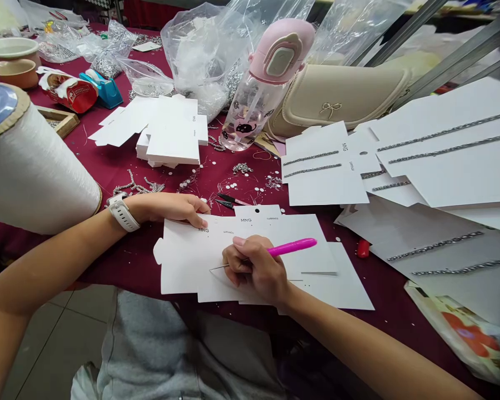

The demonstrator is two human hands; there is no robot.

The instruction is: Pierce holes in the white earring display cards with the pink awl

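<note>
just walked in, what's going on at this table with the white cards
A person's right hand grips a tool with a bright pink handle, its thin metal tip down at the overlapping white cards. The left hand rests at their upper left edge. To the right, more white cards carry pairs of grey metallic chains.

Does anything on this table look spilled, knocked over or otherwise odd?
White bits lie strewn over the maroon cloth beyond the cards, which looks like a small spill or leftover litter. Toward the far left, the red container lies on its side, possibly tipped over. The cards overlap unevenly, but I see no clear damage.
</note>
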